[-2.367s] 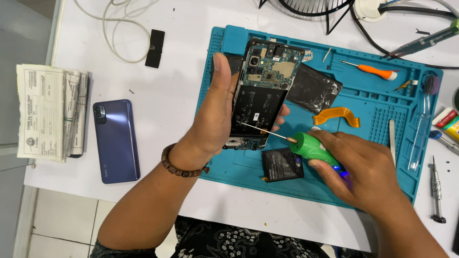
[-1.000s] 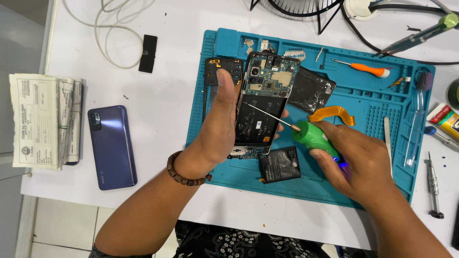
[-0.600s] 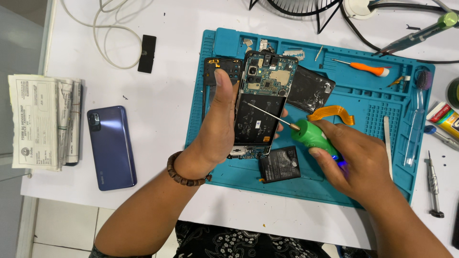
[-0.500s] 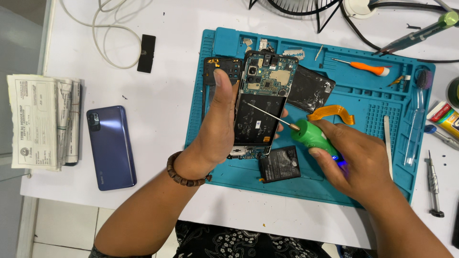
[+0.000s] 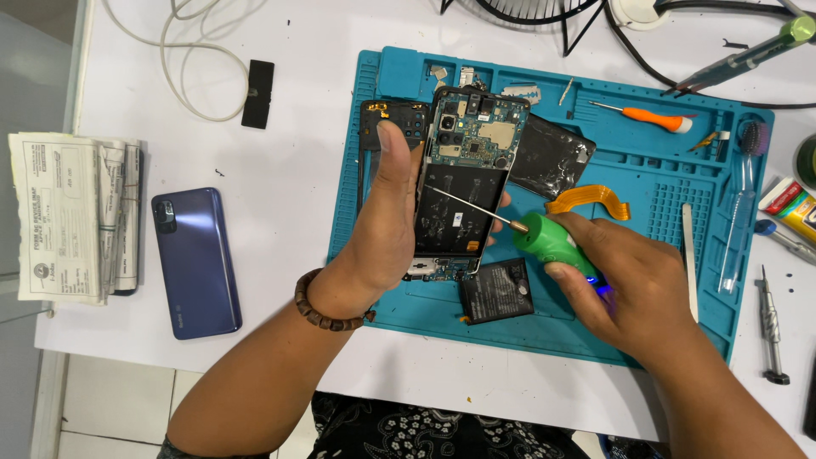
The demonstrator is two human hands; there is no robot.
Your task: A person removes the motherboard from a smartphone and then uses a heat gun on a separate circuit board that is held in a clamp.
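The left hand [image 5: 387, 238] grips an opened phone [image 5: 463, 183] over a teal mat [image 5: 646, 170]; the right hand [image 5: 633, 285], fingers closed around a green-handled screwdriver [image 5: 552, 242], rests its tip on the phone.

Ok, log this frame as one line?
left hand: holds opened phone | right hand: grips green screwdriver, tip on phone | under: blue mat | nearby: battery

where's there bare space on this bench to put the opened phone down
Bare white tabletop lies between the blue phone and the teal mat, below the white cable. The grid section of the mat between the orange flex cable and the white spudger is also open. The mat's top edge and the right side are crowded with tools.
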